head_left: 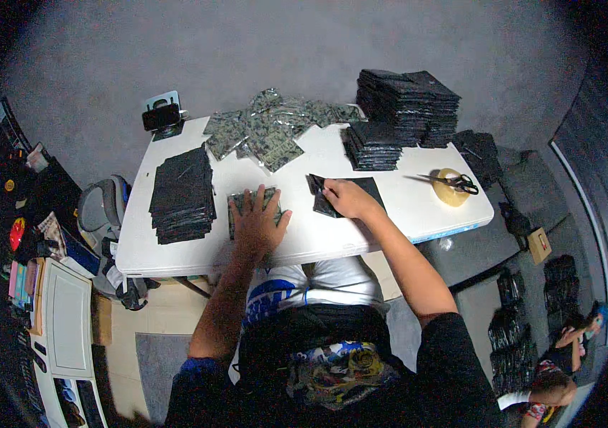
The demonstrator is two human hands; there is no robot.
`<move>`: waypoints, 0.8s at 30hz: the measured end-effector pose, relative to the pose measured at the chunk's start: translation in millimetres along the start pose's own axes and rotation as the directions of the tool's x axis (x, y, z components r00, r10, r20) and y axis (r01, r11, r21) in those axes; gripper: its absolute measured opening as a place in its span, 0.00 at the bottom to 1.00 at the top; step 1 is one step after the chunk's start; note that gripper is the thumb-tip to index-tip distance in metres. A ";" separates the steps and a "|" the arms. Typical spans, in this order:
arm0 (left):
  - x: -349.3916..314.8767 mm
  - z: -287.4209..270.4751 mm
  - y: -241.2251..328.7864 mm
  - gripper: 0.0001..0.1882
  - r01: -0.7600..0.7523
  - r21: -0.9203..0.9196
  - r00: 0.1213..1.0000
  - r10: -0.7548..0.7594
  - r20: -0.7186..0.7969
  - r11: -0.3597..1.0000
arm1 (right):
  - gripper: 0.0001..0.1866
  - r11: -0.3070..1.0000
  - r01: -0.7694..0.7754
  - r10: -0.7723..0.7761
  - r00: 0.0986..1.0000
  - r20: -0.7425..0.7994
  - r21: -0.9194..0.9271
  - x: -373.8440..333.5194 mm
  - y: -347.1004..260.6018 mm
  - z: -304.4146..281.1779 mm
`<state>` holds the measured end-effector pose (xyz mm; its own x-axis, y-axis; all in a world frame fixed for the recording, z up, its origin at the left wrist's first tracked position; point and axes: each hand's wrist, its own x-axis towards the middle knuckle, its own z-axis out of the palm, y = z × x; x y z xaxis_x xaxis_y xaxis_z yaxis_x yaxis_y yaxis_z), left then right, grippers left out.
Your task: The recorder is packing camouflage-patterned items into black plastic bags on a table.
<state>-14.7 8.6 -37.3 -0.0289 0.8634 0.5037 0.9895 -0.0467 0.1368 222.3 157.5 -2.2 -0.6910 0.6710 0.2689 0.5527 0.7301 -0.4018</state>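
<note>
On the white table (318, 239) my left hand (257, 222) lies flat with its fingers spread, pressing on a clear packet of camouflage-patterned cloth (234, 230). A flat black plastic bag (372, 190) lies to its right. My right hand (350, 198) pinches that bag near its left edge, where a corner sticks up. To the left of my left hand is a stack of black bags (182, 192). Beyond both hands spreads a loose pile of similar camouflage packets (272, 132). What is inside the black bag cannot be seen.
Black packages stand in a tall stack (407, 103) and a lower stack (373, 146) at the far right. Scissors (466, 185) rest on a tape roll (450, 194). A phone (161, 117) stands at the far left corner. Another person (557, 360) is at lower right, near black packages (509, 328).
</note>
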 end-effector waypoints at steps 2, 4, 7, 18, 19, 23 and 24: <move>-2.1 -0.6 0.0 0.35 0.025 -0.003 0.999 -0.025 -0.027 1.000 | 0.12 0.997 0.001 -0.001 1.000 0.006 0.082 -0.4 7.7 -2.1; -2.7 -0.8 0.6 0.34 0.018 0.016 0.999 -0.017 -0.040 1.000 | 0.08 0.976 0.039 -0.030 0.999 -0.044 0.215 -2.1 14.0 1.0; -0.8 0.7 -0.3 0.33 0.016 0.017 0.999 -0.015 -0.042 1.000 | 0.08 0.848 -0.229 0.185 0.973 0.137 0.477 -3.8 23.3 -1.0; -1.7 25.3 -34.6 0.31 0.021 0.123 1.000 -0.020 -0.011 0.992 | 0.07 0.922 -0.120 0.071 0.987 0.146 0.368 6.2 -17.1 -12.8; 0.1 24.0 -34.6 0.32 -0.019 0.165 0.997 0.031 -0.069 0.986 | 0.07 0.921 -0.123 0.073 0.987 0.145 0.370 6.2 -16.5 -10.5; 10.2 17.4 -47.7 0.32 0.035 0.066 0.999 -0.033 -0.036 0.997 | 0.08 0.941 0.032 -0.063 0.995 0.081 0.337 6.7 -20.3 -2.2; 12.8 15.5 -56.4 0.29 0.016 0.010 0.999 -0.015 -0.044 1.000 | 0.08 0.945 0.039 -0.070 0.994 0.084 0.323 7.4 -25.1 -1.8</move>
<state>-68.6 30.2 -51.7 -0.0502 0.8412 0.5384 0.9903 -0.0282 0.1364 204.1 144.3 11.4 -0.7645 0.6052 0.2220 0.3448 0.6749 -0.6524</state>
